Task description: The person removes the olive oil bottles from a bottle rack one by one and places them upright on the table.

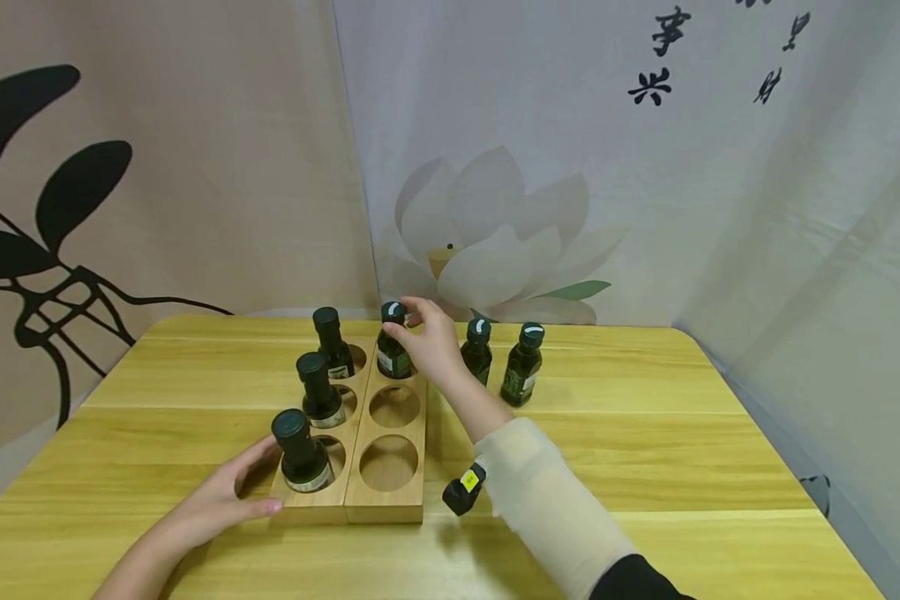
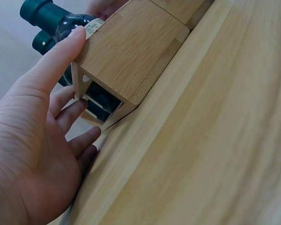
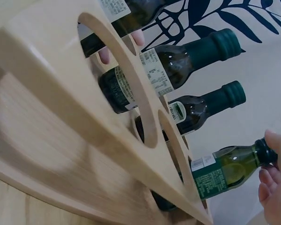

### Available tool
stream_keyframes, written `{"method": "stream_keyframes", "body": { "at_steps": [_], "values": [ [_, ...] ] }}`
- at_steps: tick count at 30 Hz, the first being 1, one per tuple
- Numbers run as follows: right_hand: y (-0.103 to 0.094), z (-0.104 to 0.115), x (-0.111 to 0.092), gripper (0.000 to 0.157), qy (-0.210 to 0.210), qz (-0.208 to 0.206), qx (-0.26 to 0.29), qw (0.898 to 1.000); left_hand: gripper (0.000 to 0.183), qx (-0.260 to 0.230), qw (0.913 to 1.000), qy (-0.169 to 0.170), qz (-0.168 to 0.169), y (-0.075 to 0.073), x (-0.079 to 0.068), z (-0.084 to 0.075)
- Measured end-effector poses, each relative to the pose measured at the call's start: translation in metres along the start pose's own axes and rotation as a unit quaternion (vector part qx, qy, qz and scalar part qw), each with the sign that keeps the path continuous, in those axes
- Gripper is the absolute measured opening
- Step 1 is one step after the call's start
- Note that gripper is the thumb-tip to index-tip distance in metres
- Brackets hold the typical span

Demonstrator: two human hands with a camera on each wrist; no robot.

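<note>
Two wooden bottle racks [image 1: 384,512] with round holes stand side by side. My right hand [image 1: 437,343] pinches the dark cap of a small green glass bottle [image 1: 394,363]; in the right wrist view this bottle [image 3: 220,176] leans, its base down in the right rack's far hole. Three dark bottles with long green caps tilt in the left rack: a near bottle [image 1: 300,454], a middle bottle [image 1: 319,392] and a far bottle [image 1: 333,343]. At the left rack's near left corner is my left hand [image 1: 213,504], thumb by the front edge, loosely bent fingers along the side.
Two more small green bottles stand on the wooden table [image 1: 645,467] right of the racks: one bottle [image 1: 477,354] partly behind my right forearm, another bottle [image 1: 522,367] beside it. A printed cloth [image 1: 540,100] hangs behind the table.
</note>
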State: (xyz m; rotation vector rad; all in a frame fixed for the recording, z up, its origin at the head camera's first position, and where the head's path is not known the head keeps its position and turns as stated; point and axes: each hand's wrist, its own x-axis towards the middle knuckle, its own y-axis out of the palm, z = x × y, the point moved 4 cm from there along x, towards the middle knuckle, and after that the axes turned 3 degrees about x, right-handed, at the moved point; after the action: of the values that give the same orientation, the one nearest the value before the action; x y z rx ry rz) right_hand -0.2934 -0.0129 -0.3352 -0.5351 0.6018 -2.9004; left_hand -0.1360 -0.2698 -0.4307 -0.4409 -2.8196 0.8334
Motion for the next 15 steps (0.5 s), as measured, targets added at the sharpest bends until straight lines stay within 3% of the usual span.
{"method": "stream_keyframes", "body": {
  "at_steps": [15],
  "values": [
    [0.0037, -0.0034, 0.0026, 0.031, -0.032, -0.026, -0.029, 0.999, 0.08, 0.015, 0.9999, -0.006, -0.003, -0.0002, 0.0002, 0.0009]
  ]
}}
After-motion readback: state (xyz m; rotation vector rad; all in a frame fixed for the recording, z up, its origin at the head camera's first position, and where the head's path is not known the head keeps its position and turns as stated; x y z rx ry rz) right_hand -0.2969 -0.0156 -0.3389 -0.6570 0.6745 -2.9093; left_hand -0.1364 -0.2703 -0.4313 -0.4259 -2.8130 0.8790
